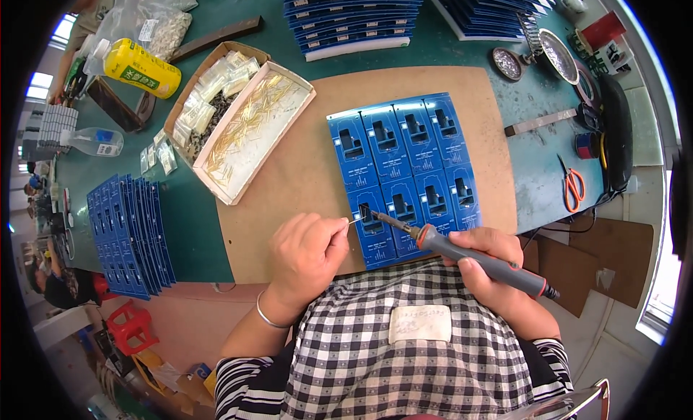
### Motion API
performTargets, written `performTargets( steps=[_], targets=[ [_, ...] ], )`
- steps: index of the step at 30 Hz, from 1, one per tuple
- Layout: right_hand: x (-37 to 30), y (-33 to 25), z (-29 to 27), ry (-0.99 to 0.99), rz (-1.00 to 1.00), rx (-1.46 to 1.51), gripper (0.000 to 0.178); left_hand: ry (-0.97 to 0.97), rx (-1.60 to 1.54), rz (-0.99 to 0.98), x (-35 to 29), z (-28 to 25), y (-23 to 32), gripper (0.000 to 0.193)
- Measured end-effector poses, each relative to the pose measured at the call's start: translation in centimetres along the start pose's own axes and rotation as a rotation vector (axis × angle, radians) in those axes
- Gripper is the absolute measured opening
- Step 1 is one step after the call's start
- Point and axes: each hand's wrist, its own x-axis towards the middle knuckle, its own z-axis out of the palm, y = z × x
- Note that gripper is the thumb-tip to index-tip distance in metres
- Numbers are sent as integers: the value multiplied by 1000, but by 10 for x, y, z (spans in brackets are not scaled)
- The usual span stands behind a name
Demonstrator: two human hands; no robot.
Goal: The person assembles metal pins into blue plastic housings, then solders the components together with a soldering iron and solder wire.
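Observation:
A blue circuit board panel (393, 173) with rows of cut-out sections lies in front of me. My right hand (491, 272) is wrapped round a grey soldering iron (473, 260), its tip slanting down to the panel's front left section. Between the thumb and forefinger of my left hand (307, 255) is a thin gold-coloured pin (356, 221). The pin's far end points to the same section, close to the iron's tip. Whether pin and tip touch I cannot tell. The left hand's other fingers are curled in.
A brown board (289, 153) lies under the panel. On it sits a white box (256, 135) of loose gold pins. Stacked blue boards stand at the back (354, 23) and left (130, 236). Orange-handled scissors (572, 189), a solder reel (587, 145) and metal dishes (507, 62) lie right.

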Motion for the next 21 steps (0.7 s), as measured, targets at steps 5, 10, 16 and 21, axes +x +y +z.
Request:
performTargets(
  steps=[5,10,16,21],
  targets=[
    [0,0,1,2,-19,-42,29,-9,-15,33,5,4,1,16],
    [1,2,1,-11,-33,-43,30,-26,22,38,7,5,1,14],
    [2,2,0,-15,-66,-60,30,-26,35,33,13,3,-2,13],
    [5,0,-1,-29,-84,-85,29,-12,74,38,14,-4,0,13]
  ],
)
